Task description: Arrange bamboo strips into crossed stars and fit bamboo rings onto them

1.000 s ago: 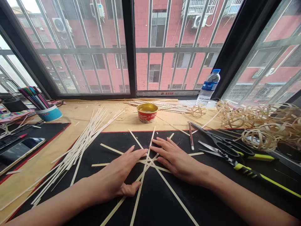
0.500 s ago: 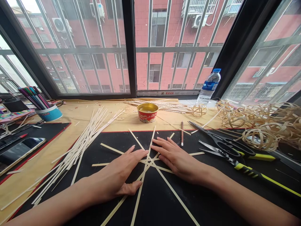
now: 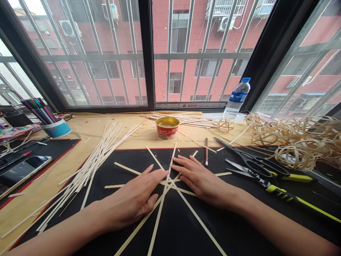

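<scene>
Both left hand [image 3: 135,197] and right hand [image 3: 198,179] lie splayed, gripping nothing, on crossed pale bamboo strips [image 3: 194,213] mid-frame; even pressure should prevent slipping.

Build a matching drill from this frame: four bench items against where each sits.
Items:
1. crossed strips
2. water bottle
3. scissors
4. pen cup

Places:
A. on the sill, right of the red tin
B. under the left hand and right hand
C. far left of the bench
D. on the black mat, right of both hands

Pairs: 1-B, 2-A, 3-D, 4-C
</scene>
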Action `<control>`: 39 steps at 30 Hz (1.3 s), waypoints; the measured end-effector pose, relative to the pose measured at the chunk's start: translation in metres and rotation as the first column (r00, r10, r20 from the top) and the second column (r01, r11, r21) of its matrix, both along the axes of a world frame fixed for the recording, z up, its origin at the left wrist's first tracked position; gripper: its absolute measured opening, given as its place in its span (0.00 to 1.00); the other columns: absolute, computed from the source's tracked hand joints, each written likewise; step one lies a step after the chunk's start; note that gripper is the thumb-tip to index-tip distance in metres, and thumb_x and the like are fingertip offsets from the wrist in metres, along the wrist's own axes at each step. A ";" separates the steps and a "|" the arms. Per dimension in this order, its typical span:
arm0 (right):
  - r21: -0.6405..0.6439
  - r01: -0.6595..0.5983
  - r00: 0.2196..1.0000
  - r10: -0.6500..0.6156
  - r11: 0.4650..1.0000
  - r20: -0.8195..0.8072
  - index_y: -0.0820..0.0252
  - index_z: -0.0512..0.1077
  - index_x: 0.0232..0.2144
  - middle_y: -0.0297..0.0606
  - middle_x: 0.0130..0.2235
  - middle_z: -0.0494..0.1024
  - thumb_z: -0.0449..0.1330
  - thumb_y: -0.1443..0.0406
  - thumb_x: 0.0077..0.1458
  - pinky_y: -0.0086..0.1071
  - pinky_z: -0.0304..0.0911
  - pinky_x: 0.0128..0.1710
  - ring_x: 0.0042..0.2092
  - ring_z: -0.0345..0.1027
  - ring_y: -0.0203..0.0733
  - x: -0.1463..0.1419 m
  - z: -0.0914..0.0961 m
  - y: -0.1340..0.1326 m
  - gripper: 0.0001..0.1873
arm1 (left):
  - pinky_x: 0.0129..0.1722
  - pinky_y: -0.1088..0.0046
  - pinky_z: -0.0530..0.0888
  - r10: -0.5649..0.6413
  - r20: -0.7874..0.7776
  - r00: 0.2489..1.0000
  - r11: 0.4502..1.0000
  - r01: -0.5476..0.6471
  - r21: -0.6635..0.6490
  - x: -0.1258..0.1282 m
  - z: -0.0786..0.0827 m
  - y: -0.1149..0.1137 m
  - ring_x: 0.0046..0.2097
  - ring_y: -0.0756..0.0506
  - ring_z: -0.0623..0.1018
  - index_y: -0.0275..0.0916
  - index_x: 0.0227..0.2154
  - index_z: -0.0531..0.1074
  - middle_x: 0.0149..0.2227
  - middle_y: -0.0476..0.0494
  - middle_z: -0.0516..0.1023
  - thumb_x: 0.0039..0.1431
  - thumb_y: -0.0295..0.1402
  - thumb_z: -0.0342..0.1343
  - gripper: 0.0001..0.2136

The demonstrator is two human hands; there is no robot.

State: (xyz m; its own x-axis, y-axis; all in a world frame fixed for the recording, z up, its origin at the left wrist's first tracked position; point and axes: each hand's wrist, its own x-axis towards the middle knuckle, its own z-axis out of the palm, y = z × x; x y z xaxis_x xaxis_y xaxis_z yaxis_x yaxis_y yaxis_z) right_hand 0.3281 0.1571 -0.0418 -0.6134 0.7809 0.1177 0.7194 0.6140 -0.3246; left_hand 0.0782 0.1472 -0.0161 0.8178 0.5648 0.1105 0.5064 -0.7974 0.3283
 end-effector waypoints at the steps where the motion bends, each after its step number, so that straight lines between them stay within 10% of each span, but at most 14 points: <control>1: -0.001 0.000 1.000 0.000 1.000 -0.003 0.58 0.60 0.61 0.43 0.65 0.58 0.44 0.64 0.65 0.54 0.40 0.65 0.67 0.44 0.48 0.000 0.000 0.000 0.23 | 0.63 0.54 0.56 -0.002 0.005 1.000 1.000 0.002 0.004 0.000 0.000 0.000 0.64 0.41 0.60 0.42 0.62 0.48 0.63 0.40 0.61 0.62 0.25 0.43 0.26; 17: -0.019 -0.039 0.999 0.039 0.999 0.008 0.47 0.51 0.64 0.34 0.69 0.41 0.43 0.64 0.66 0.60 0.40 0.63 0.68 0.39 0.52 0.000 0.004 -0.001 0.26 | 0.63 0.53 0.59 0.003 -0.023 1.000 1.000 -0.003 0.002 -0.001 0.001 -0.001 0.65 0.41 0.59 0.42 0.62 0.45 0.63 0.39 0.60 0.62 0.25 0.43 0.26; 39: -0.003 -0.032 0.999 0.032 0.999 -0.020 0.54 0.58 0.61 0.43 0.62 0.61 0.43 0.62 0.66 0.56 0.41 0.64 0.66 0.45 0.48 0.001 0.002 -0.001 0.23 | 0.62 0.54 0.60 0.038 -0.028 0.999 0.999 -0.039 -0.032 0.000 0.002 -0.002 0.65 0.40 0.59 0.40 0.61 0.49 0.62 0.38 0.62 0.62 0.27 0.45 0.25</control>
State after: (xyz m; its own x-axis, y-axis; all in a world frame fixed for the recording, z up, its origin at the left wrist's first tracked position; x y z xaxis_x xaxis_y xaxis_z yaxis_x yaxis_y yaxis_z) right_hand 0.3289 0.1566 -0.0401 -0.6354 0.7616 0.1278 0.6929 0.6353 -0.3409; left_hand 0.0778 0.1450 -0.0145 0.7979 0.5987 0.0700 0.5454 -0.7665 0.3391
